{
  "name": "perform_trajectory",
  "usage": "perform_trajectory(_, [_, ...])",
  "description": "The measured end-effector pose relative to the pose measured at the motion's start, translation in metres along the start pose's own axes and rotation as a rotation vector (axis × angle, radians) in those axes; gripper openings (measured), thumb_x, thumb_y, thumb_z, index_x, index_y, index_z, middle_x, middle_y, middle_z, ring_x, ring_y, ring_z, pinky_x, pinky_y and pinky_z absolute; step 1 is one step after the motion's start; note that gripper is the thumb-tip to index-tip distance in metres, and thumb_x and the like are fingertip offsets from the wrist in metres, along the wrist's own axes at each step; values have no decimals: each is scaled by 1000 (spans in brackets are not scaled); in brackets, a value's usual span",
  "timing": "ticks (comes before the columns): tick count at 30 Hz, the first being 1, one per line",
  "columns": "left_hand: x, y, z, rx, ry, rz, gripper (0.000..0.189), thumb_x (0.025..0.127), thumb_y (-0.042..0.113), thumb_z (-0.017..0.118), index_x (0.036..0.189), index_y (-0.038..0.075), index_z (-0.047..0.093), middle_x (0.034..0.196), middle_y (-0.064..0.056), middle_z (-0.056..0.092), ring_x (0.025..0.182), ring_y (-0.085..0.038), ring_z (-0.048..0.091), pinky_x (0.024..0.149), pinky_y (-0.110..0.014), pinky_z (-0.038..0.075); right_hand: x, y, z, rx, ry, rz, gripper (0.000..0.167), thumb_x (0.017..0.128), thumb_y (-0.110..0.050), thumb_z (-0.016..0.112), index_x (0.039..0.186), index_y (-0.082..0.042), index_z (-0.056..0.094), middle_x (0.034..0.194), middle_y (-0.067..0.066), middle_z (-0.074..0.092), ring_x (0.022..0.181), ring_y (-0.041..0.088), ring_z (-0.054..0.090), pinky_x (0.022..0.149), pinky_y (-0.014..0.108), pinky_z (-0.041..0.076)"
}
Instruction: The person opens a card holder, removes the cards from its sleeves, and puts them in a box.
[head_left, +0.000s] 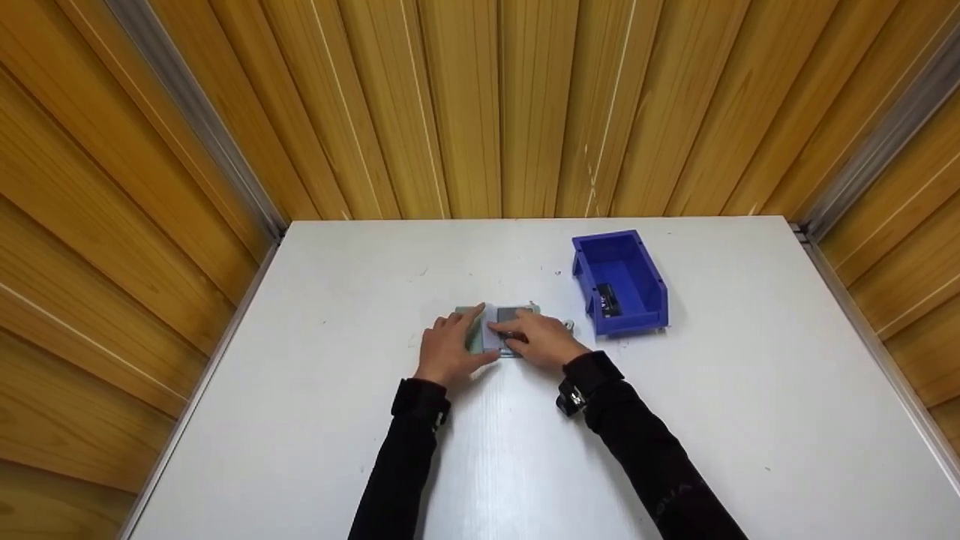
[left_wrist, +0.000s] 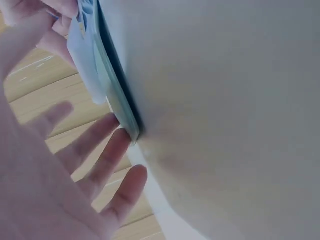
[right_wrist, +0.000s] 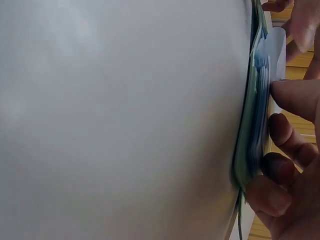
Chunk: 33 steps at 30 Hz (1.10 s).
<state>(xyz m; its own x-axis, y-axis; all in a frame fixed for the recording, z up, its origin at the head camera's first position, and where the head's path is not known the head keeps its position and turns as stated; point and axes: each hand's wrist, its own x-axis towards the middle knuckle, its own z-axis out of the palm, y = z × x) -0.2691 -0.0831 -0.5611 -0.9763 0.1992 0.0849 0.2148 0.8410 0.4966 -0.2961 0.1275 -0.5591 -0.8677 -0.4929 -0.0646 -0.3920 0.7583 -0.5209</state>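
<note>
A small pale-green card holder [head_left: 474, 343] lies spread on the white table, with a whitish plastic sleeve [head_left: 490, 337] standing up near its middle. My left hand [head_left: 448, 346] is at its left side, fingers spread; in the left wrist view its fingertips [left_wrist: 122, 137] touch the cover's edge. From the right, my right hand [head_left: 547, 339] pinches at the sleeves with bent fingers. The right wrist view shows the stack of bluish sleeves [right_wrist: 261, 115] edge-on, the right fingers on it. What lies under the right palm is hidden.
A blue plastic bin [head_left: 630, 322] stands to the right behind the right hand, with a small black item [head_left: 607, 299] with light markings inside. A little light-coloured loop [head_left: 568, 325] shows beside the right hand. Wood-patterned walls [head_left: 480, 112] enclose the white table [head_left: 337, 390].
</note>
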Motion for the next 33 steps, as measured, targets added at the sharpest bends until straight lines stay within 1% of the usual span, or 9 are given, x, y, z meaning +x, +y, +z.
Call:
perform_trajectory(4, [-1,3,4,115,52,47,72,87,43,81,151,23,55,139,-11,65,120,-37,60,97,-54,46,0,1,0,-9,-16,0,44,105,-26,62,148,-35,57,158,25,45,144,43,46,116,59,38])
perform_trajectory(8, [-1,5,6,152,94,64,61,91,36,79,146,17,60,134,-12,68,116,-37,63,95,-53,50,0,3,0,-2,-31,4,49,105,-29,61,152,-37,51,160,26,41,144,44,45,116,60,37])
perform_trajectory(12, [0,6,3,112,86,58,62,91,25,78,148,14,57,136,-17,66,115,-39,65,96,-54,52,0,6,-1,25,-7,-9,56,103,-26,65,156,-35,46,127,15,63,110,31,63,94,48,51])
perform_trajectory(15, [1,6,1,41,71,29,69,88,14,78,152,13,52,142,-19,61,115,-40,66,99,-53,52,-1,8,-2,36,9,-28,60,102,-23,68,157,-30,46,97,2,58,83,18,54,75,36,45])
perform_trajectory(18, [1,6,0,-15,54,-7,71,86,7,77,152,10,51,151,-19,53,122,-39,64,104,-50,51,-1,9,-4,19,16,-43,61,101,-24,69,157,-25,46,91,-2,55,78,14,50,72,33,42])
perform_trajectory(20, [1,6,0,-28,43,-20,65,87,4,76,148,6,55,154,-19,49,128,-39,61,106,-48,50,-2,10,-5,7,13,-34,62,101,-27,69,158,-24,45,94,3,58,82,19,54,75,37,45])
perform_trajectory(23, [0,6,0,-6,29,-34,52,88,3,72,140,2,62,153,-19,52,134,-37,57,111,-46,47,-3,11,-6,-16,13,-3,64,100,-35,69,158,-23,44,123,12,66,110,30,64,95,46,51])
perform_trajectory(27, [-2,7,0,5,20,-53,43,91,3,68,134,0,67,143,-18,61,132,-35,58,112,-44,47,-6,14,-10,-45,9,25,69,99,-41,69,159,-18,43,157,17,49,143,39,49,117,54,39])
perform_trajectory(33, [-4,9,-2,-14,19,-68,40,93,1,65,133,0,67,140,-18,63,133,-35,58,113,-44,46,-10,21,-13,-48,-13,80,77,97,-46,70,159,-12,41,159,17,47,145,38,47,119,52,37])
